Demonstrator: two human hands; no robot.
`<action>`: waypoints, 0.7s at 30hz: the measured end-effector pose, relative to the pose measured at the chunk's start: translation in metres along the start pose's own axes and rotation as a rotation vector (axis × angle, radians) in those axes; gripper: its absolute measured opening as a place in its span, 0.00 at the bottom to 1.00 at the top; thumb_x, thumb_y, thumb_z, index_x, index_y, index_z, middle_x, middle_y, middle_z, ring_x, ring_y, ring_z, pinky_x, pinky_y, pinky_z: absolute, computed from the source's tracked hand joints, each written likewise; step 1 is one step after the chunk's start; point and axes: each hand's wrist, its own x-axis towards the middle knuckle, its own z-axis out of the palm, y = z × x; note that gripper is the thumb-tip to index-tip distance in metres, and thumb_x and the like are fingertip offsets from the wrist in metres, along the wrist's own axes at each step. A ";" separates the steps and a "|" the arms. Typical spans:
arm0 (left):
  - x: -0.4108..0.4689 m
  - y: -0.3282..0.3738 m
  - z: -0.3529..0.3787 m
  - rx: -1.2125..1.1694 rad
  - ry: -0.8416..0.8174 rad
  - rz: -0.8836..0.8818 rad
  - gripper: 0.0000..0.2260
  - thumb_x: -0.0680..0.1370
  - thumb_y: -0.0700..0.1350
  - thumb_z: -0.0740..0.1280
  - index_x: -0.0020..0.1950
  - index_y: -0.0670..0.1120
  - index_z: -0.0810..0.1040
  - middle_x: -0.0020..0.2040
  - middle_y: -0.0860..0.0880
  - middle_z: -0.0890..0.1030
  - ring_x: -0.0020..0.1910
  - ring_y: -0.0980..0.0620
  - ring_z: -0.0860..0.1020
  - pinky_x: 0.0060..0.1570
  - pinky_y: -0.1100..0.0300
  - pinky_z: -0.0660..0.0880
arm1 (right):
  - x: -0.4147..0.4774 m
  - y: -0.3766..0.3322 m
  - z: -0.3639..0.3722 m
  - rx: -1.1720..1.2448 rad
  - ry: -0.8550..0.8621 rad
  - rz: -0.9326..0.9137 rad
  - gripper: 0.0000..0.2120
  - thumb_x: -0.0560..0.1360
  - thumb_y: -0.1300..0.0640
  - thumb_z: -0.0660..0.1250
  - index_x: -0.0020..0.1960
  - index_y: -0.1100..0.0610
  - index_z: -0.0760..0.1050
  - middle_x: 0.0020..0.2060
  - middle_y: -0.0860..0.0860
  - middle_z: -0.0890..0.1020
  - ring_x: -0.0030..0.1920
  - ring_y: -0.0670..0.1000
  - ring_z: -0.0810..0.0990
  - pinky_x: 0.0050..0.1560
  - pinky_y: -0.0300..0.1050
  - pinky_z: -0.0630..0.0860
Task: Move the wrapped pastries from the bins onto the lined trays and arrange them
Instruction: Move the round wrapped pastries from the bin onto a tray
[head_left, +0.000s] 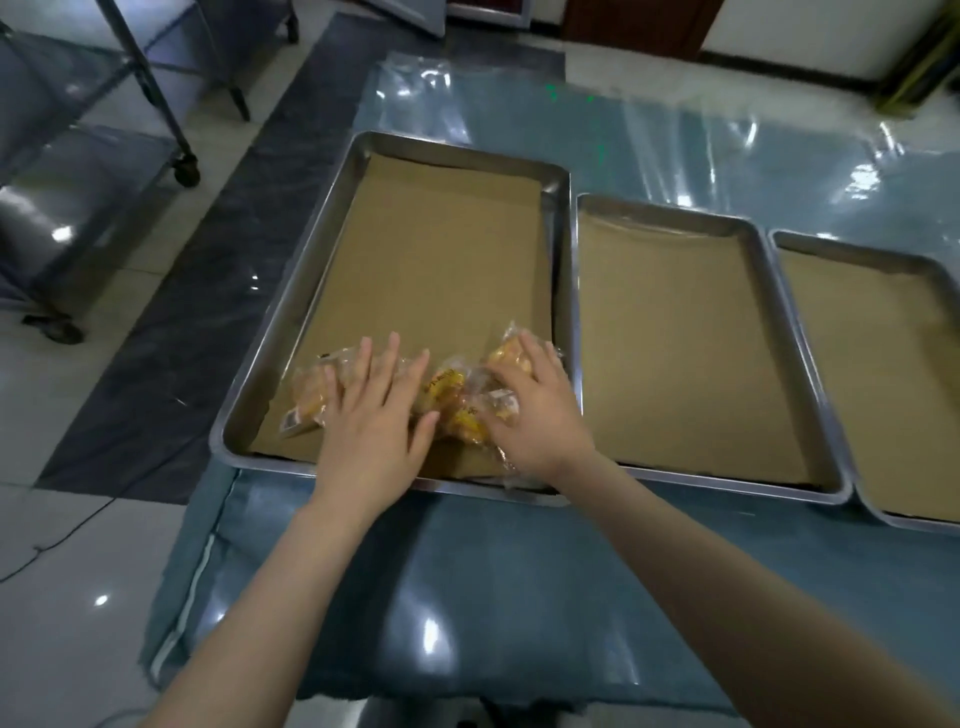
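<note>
Several wrapped pastries (451, 396), yellow in clear plastic, lie in a loose row at the near end of the left metal tray (291, 312), which is lined with brown paper. My left hand (375, 415) lies flat with straight fingers on the pastries at the left of the row. My right hand (535, 410) rests over the pastries at the right, fingers bent down onto a wrapper (511, 353). One pastry (309, 397) shows left of my left hand.
Two more lined trays stand to the right, the middle tray (675, 332) and the right tray (878, 374), both holding only paper. All sit on a table under shiny plastic sheet (519, 582). A wheeled metal rack (156, 104) stands on the floor at far left.
</note>
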 end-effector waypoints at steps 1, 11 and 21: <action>0.000 0.009 -0.003 0.012 0.002 0.027 0.25 0.77 0.52 0.61 0.74 0.50 0.62 0.76 0.45 0.57 0.76 0.45 0.49 0.70 0.43 0.42 | -0.005 0.001 -0.007 0.033 0.011 0.002 0.23 0.74 0.45 0.66 0.68 0.45 0.69 0.77 0.51 0.53 0.76 0.56 0.46 0.74 0.57 0.50; 0.001 0.180 0.013 0.004 0.118 0.126 0.16 0.74 0.41 0.66 0.62 0.47 0.76 0.66 0.48 0.75 0.69 0.45 0.67 0.68 0.44 0.58 | -0.097 0.109 -0.132 0.025 0.135 -0.035 0.19 0.76 0.52 0.66 0.66 0.50 0.71 0.72 0.51 0.65 0.72 0.54 0.61 0.71 0.46 0.56; -0.017 0.378 0.066 0.115 0.010 0.221 0.21 0.74 0.45 0.66 0.67 0.49 0.72 0.69 0.48 0.71 0.66 0.45 0.70 0.67 0.42 0.60 | -0.201 0.279 -0.268 -0.124 0.117 0.038 0.18 0.76 0.54 0.64 0.66 0.53 0.71 0.65 0.50 0.74 0.65 0.54 0.69 0.64 0.49 0.67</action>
